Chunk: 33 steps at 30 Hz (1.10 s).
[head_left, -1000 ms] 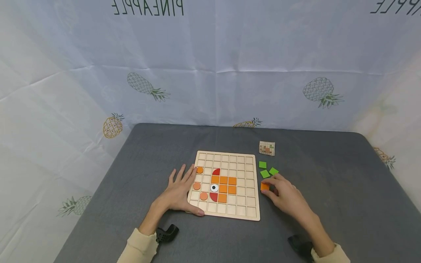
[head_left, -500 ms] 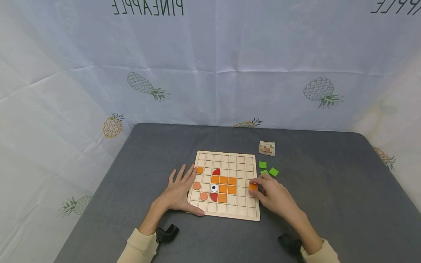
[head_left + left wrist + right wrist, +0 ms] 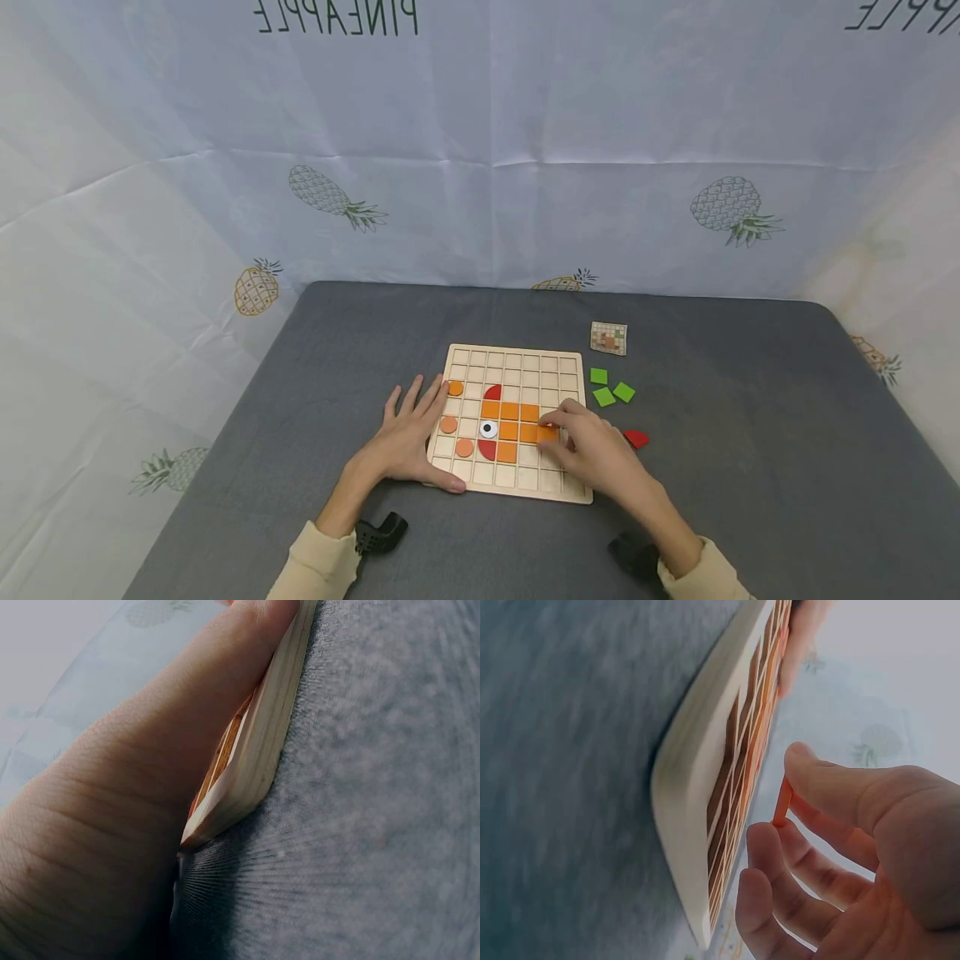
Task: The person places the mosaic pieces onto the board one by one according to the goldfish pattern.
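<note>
A wooden grid board [image 3: 525, 492] lies on the dark table. My left hand [image 3: 405, 437] rests spread along its left side, thumb on the near edge and fingertips at the left rim. Over the right half of the board, my right hand [image 3: 600, 450] pinches an orange square tile [image 3: 782, 802] between thumb and fingers, beside the placed orange squares [image 3: 510, 432]. In the right wrist view that tile stands tilted, close over the grid. Also on the board are a white eye disc [image 3: 488, 428], red quarter-round tiles [image 3: 492, 392] and orange round tiles [image 3: 465, 447].
To the right of the board lie green square tiles [image 3: 603, 397] and a red tile [image 3: 637, 438], partly covered by my right hand. A small pattern card [image 3: 609, 338] sits farther back. A pineapple-print cloth [image 3: 480, 208] hangs behind the table [image 3: 390, 317].
My right hand has carried the orange square tile leftward from beside the board to over its right half. The red tile has come into view behind it. My left hand stays put.
</note>
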{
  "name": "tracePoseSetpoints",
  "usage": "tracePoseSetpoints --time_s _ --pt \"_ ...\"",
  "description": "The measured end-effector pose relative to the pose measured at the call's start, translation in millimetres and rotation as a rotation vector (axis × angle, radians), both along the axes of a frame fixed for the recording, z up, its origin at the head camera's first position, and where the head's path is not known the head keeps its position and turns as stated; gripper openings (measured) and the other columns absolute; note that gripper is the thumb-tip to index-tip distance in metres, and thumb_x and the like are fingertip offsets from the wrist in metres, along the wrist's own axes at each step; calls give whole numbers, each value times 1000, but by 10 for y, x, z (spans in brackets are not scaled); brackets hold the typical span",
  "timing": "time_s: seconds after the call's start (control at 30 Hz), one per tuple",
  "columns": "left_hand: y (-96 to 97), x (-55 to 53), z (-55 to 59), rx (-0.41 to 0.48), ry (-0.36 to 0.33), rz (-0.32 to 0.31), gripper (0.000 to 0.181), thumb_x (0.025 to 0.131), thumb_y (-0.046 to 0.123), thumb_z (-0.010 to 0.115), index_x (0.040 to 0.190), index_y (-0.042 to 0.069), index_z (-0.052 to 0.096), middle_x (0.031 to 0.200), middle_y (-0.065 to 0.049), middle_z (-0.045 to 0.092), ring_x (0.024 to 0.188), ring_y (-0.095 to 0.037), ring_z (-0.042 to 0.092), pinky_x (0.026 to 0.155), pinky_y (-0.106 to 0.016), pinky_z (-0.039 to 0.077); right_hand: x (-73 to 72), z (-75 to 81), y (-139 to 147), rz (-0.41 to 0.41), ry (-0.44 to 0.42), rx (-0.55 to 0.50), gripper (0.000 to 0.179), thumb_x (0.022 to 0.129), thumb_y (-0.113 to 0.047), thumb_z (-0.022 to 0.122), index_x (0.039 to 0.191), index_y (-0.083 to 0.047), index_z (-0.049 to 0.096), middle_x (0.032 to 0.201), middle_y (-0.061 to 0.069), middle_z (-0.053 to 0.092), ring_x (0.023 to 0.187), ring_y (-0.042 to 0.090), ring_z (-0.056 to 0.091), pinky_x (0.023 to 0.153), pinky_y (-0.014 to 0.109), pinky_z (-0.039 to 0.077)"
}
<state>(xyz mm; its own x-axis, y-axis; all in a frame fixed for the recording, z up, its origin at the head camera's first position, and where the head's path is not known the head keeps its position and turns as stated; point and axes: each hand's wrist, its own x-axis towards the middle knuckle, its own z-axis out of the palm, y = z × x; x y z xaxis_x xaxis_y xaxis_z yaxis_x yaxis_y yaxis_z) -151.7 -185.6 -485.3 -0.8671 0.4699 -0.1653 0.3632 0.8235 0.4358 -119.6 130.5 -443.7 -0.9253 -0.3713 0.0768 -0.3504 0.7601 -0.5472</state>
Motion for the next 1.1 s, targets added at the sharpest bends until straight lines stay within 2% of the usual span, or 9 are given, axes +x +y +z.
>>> tracePoseSetpoints --time_s 0.33,0.63,1.1 --pt "-1 1 -2 6 4 2 154 64 71 92 174 3 9 184 -20 5 169 -53 -1 129 -79 -1 36 -56 -175 36 -12 34 23 91 -16 87 113 -9 83 98 -2 68 69 2 44 62 20 39" --pt "2 -1 0 7 4 -1 154 64 71 91 174 2 9 184 -20 4 169 -54 -2 129 -79 -2 44 -96 -218 61 -21 27 24 89 -16 90 111 -9 83 90 -2 63 63 1 38 55 19 31" --pt "5 -1 -4 3 -1 5 154 64 70 92 174 1 9 184 -21 4 169 -54 -2 129 -79 -1 42 -102 -210 61 -34 14 27 86 -16 92 110 -8 83 89 -3 63 63 2 38 57 20 31"
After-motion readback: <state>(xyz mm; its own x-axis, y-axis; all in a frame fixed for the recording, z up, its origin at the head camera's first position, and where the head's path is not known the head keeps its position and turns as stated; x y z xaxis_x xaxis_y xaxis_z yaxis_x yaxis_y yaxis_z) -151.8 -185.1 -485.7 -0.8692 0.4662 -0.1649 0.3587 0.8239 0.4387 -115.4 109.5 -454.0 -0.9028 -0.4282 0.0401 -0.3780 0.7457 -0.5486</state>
